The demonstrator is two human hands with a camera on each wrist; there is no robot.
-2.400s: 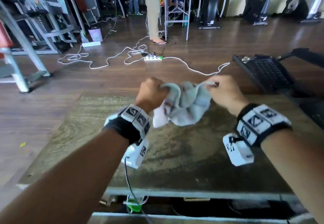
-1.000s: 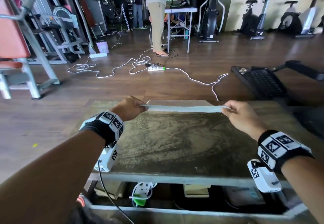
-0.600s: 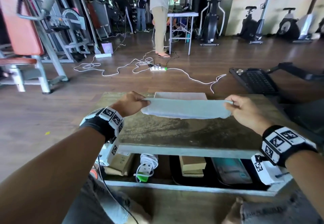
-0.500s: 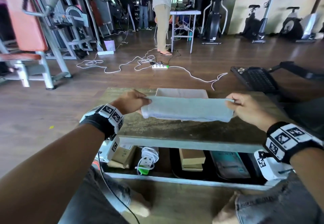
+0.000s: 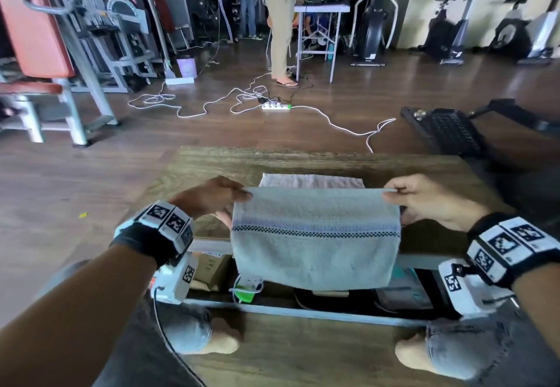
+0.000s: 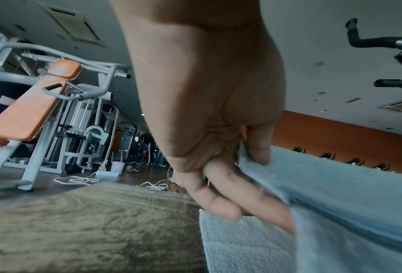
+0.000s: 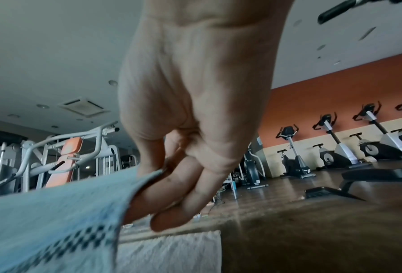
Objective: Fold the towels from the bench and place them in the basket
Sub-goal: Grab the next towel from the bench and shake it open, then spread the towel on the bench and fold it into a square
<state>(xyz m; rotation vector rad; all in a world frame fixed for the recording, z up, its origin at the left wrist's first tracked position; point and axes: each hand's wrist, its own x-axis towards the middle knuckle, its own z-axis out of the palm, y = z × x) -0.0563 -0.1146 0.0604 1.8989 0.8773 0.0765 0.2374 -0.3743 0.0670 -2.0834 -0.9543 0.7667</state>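
A pale blue towel with a dark checked stripe hangs flat between my hands, above the near edge of the wooden bench. My left hand pinches its top left corner, thumb over fingers. My right hand pinches the top right corner. The towel's lower half droops past the bench's front edge. A second, whitish folded towel lies flat on the bench behind the held one, also seen under my left hand and my right hand. No basket is in view.
A shelf under the bench holds cardboard boxes and a white-green plug strip. My knees sit close to the bench. A black grated pedal frame lies at the right. White cables and a standing person are beyond.
The bunched towel was pulled taut between both hands, then drawn back toward me and lifted; it now hangs spread out over the bench's front edge. The view tilted down.
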